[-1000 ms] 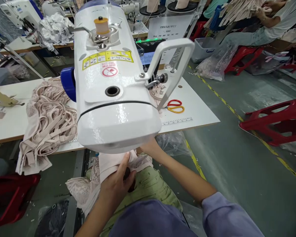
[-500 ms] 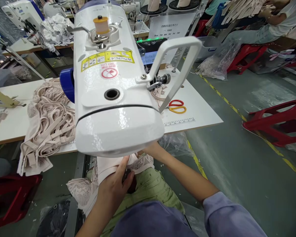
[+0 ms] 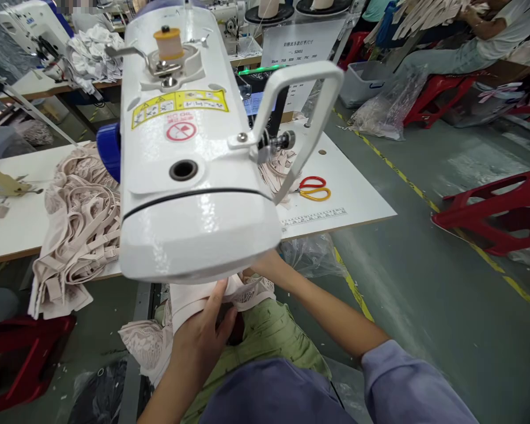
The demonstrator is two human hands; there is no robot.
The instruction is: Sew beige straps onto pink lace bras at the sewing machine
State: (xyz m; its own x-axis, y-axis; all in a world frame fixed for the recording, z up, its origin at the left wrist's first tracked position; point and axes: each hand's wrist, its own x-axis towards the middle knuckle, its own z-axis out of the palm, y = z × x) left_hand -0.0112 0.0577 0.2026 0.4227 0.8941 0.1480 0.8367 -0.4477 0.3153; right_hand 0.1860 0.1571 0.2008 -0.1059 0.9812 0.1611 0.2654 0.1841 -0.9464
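Left hand (image 3: 198, 341) lies flat, grip released, fingers spread on the pale pink lace-edged fabric piece (image 3: 247, 292) in the lap, below the near edge of the white table (image 3: 357, 206). Right hand (image 3: 267, 266) is mostly hidden under the white sewing machine head (image 3: 189, 176); can't tell its grip. Risk: the head blocks sight, so the fabric could slip or fingers snag. Versus earlier: the head sits further left in view and the left fingertips are slightly higher.
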